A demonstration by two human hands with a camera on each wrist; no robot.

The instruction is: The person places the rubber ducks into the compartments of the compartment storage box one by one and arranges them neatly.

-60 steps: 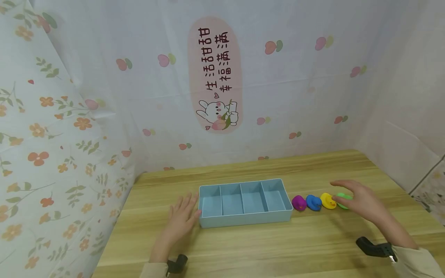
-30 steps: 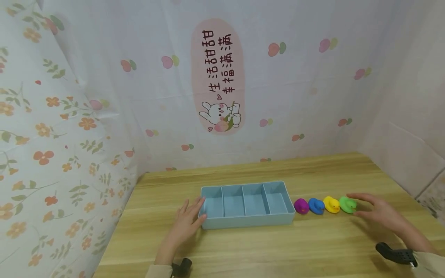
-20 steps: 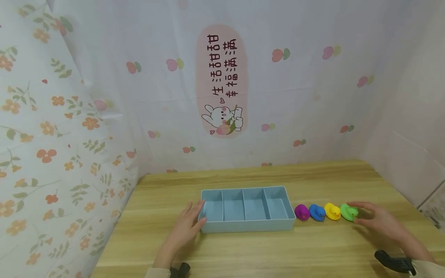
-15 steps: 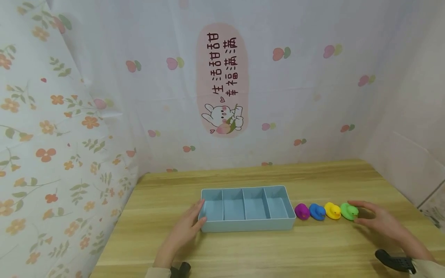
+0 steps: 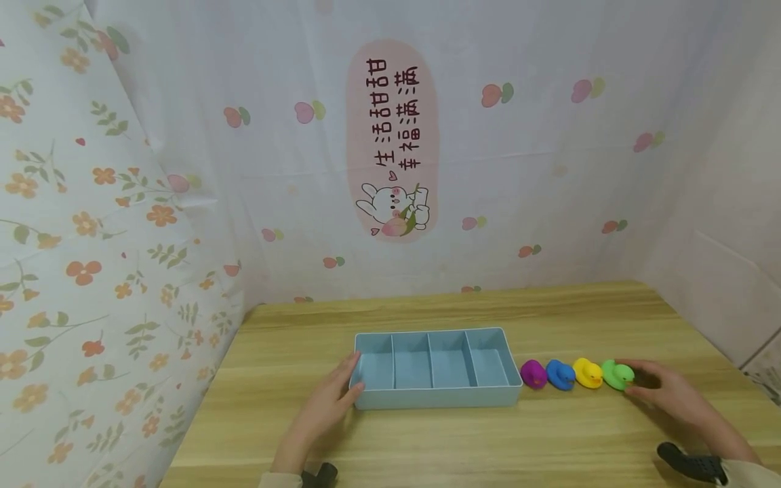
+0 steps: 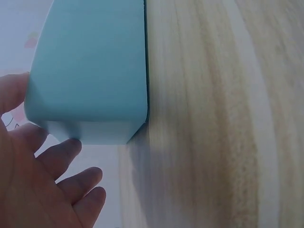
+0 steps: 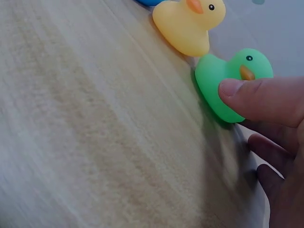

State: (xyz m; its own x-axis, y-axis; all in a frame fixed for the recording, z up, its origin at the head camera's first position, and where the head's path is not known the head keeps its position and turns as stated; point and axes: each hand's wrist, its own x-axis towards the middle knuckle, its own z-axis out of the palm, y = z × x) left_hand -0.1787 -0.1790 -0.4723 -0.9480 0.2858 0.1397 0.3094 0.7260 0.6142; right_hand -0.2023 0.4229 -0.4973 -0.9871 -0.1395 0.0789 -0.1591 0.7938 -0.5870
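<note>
A light blue divided box (image 5: 436, 398) stands on the table, its compartments bare. At its left end, my left hand (image 5: 326, 400) holds the corner, with thumb and index finger at the rim; in the left wrist view, other fingertips meet the end wall. To the right, a green rubber duck (image 5: 617, 375) sits on the table. My right hand (image 5: 671, 396) pinches it between thumb and index finger, and the thumb (image 7: 251, 95) lies across its side. Beside it stand a yellow duck (image 5: 588, 373), a blue duck (image 5: 560, 375) and a purple duck (image 5: 533, 374).
The ducks form a row running right from the box, the purple one nearest its right end. Wood-grain table (image 5: 464, 447) spreads in front of them. A printed cloth (image 5: 525, 163) hangs behind, and a floral cloth (image 5: 110, 305) hangs at the left.
My right hand has come down and right from above the green duck, and its thumb and index finger have closed on it. My left fingers have drawn in at the box's end. The view has shifted slightly.
</note>
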